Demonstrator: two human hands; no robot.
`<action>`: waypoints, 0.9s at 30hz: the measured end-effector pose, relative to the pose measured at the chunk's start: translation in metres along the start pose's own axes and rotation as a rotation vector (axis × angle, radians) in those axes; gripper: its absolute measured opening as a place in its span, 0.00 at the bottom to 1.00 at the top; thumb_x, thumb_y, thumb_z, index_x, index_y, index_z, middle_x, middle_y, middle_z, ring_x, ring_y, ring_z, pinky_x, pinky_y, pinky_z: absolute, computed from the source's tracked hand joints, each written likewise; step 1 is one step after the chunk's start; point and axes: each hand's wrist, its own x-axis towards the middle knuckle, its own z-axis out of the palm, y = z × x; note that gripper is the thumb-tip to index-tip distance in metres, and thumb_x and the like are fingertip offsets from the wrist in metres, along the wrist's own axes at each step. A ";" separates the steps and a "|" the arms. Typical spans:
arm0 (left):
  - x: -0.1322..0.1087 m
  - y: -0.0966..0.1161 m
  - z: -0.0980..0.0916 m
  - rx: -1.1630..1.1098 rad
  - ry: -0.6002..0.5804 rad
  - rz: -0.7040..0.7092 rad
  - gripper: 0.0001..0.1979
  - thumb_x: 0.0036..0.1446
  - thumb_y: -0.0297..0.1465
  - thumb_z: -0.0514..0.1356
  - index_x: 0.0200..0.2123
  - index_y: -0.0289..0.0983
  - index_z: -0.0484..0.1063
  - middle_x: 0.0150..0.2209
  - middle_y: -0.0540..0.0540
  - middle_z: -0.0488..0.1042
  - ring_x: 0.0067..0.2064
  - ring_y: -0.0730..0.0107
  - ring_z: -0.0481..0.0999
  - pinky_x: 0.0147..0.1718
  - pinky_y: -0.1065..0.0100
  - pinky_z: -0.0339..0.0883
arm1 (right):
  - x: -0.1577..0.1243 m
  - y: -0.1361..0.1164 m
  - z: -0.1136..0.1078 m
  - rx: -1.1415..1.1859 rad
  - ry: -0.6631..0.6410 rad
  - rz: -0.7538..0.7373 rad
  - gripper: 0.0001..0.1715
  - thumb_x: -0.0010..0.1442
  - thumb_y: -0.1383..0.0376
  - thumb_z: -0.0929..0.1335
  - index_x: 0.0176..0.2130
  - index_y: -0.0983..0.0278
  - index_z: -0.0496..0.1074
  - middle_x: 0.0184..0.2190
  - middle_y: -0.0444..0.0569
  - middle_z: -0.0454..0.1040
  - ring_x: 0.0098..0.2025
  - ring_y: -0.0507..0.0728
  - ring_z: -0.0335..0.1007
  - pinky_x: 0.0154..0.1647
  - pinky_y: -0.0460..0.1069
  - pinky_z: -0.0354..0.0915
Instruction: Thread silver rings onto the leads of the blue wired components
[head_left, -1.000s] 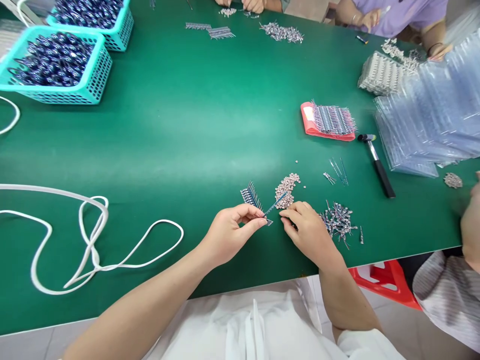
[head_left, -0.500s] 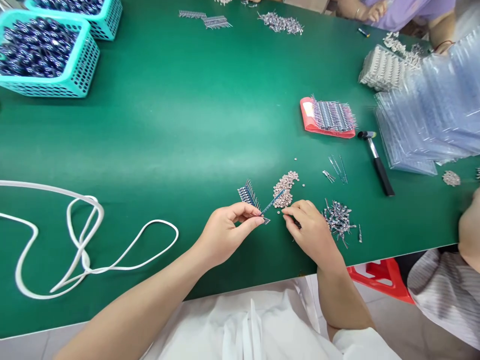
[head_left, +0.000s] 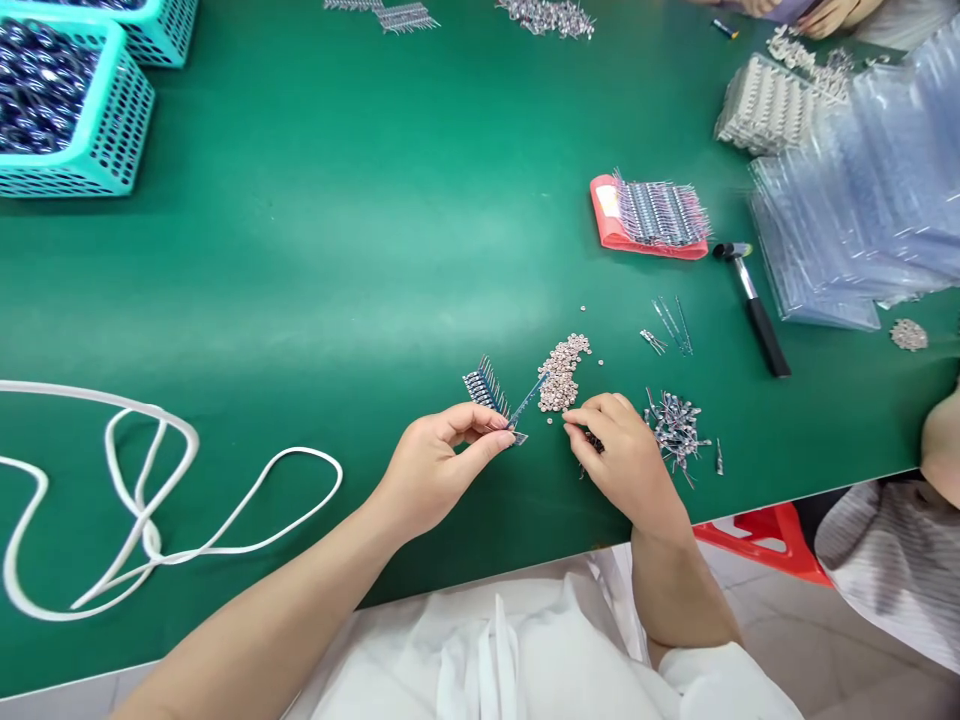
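My left hand (head_left: 442, 460) pinches a thin blue strip (head_left: 529, 400) between thumb and fingers. The strip slants up to the right, and a small clear flat end shows below the fingertips. Just behind those fingers lies a row of small dark-blue pieces with pin-like wires (head_left: 486, 385) on the table. A heap of small pinkish-beige rings (head_left: 559, 385) lies beyond and between the hands. My right hand (head_left: 619, 450) is closed near the heap's front edge, thumb and forefinger together. Whatever sits at its fingertips is too small to tell. Small dark pieces show partly under its palm.
Loose metallic pieces (head_left: 677, 430) lie right of my right hand. Farther off are a hammer (head_left: 761, 320), a red pad with wired rows (head_left: 611, 235) and stacked clear plastic sheets (head_left: 817, 250). White cord (head_left: 247, 500) and turquoise baskets (head_left: 112, 150) are leftward. Other people sit nearby.
The view has shifted slightly, so most things sit a little further left or higher. Both hands keep nearly the same pose, and the blue strip stays in my left hand.
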 end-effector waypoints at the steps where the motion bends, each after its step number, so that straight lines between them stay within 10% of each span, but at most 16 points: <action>1: 0.000 0.000 0.000 0.000 0.003 -0.002 0.08 0.57 0.37 0.66 0.34 0.38 0.78 0.34 0.47 0.80 0.37 0.65 0.79 0.41 0.65 0.71 | 0.000 -0.001 0.001 -0.002 0.000 -0.009 0.08 0.65 0.71 0.66 0.40 0.63 0.75 0.35 0.50 0.73 0.39 0.58 0.67 0.40 0.54 0.66; 27: -0.002 0.003 0.001 0.000 -0.013 0.022 0.08 0.57 0.37 0.65 0.35 0.38 0.77 0.35 0.46 0.81 0.39 0.62 0.80 0.42 0.62 0.73 | 0.007 -0.011 0.021 -0.211 0.068 -0.097 0.10 0.63 0.72 0.65 0.30 0.63 0.72 0.28 0.49 0.71 0.33 0.57 0.65 0.36 0.52 0.62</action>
